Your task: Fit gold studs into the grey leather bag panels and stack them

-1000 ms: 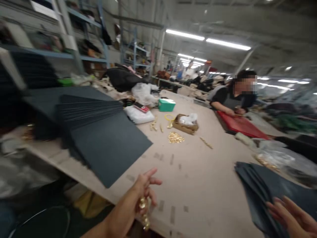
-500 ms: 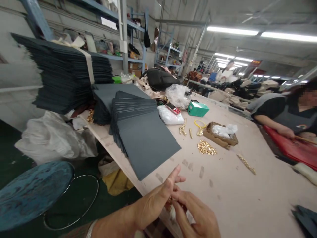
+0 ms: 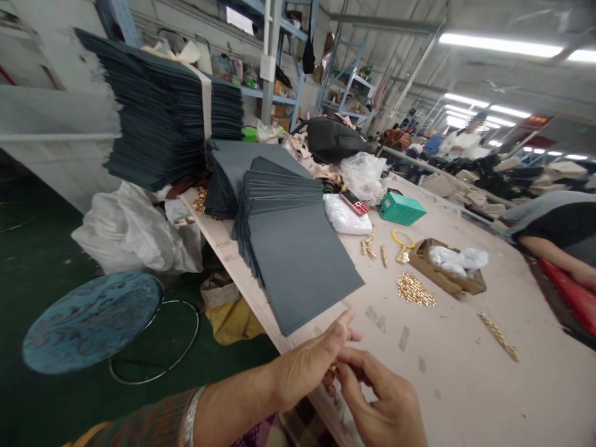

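My left hand (image 3: 321, 360) is over the near table edge, some fingers stretched out and the rest curled round small gold-coloured metal pieces (image 3: 331, 380). Thumb and forefinger of my right hand (image 3: 384, 397) pinch together against these pieces; the exact part between the fingertips is hidden. Just beyond the hands lies a fanned stack of dark grey sheets (image 3: 305, 264). Farther right on the table is a loose pile of small gold metal pieces (image 3: 415, 290). A gold strand of such pieces (image 3: 499, 336) lies nearer the right side, and shorter strands (image 3: 369, 243) lie behind.
A cardboard box (image 3: 447, 273) with plastic bags, a yellow ring (image 3: 403, 238), a green box (image 3: 402, 208) and a red phone-like device (image 3: 354, 203) stand on the table (image 3: 465, 385). A blue stool (image 3: 93, 323) is at left. A co-worker's arm (image 3: 554, 251) rests at far right.
My view has turned left, so the table and its things sit farther right. Both hands stay together at the gold pieces, with the right fingertips shifted slightly.
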The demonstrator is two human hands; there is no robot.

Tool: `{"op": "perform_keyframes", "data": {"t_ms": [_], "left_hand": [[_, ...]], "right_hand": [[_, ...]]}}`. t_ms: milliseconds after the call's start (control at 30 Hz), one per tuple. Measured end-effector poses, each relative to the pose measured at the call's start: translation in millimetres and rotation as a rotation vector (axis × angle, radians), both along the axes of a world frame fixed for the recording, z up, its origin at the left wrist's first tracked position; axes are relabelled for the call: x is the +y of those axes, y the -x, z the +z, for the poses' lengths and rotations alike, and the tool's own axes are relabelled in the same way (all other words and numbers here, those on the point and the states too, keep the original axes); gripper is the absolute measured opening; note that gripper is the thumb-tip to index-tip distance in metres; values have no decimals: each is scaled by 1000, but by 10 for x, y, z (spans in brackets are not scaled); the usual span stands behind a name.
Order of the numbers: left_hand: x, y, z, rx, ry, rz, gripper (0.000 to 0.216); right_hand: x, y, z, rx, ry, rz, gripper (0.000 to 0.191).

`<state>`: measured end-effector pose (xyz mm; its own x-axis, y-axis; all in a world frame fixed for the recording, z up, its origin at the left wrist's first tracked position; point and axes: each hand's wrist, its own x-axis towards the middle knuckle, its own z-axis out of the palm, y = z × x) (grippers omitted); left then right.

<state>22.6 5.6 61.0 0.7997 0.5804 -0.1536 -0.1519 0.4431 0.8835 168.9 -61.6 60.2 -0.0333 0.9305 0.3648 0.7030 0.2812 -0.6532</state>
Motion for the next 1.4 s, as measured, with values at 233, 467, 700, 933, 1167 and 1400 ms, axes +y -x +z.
{"op": "perform_keyframes", "data": {"t_ms": [233,467,700,933,1167,1400], "left_hand": [[1,-37,-166,-145,306,180,83],[61,80,-92,61,29,49,85],[89,131,-42,172,-113,-46,84],[81,77,-3,114,24,-4,91],[71,-2,-149,-67,239,224,84],[78,199,-249,4,321,412,63]], "right_hand": [[93,11,-176,95,84,-48,21],[151,-11,-23,85,254,139,25],[199,-22,20,49,289,167,25],[209,67,-37,79,310,86,21],[326,150,-80,265,295,-29,18],[1003,215,-220,126,114,-139,21]]}}
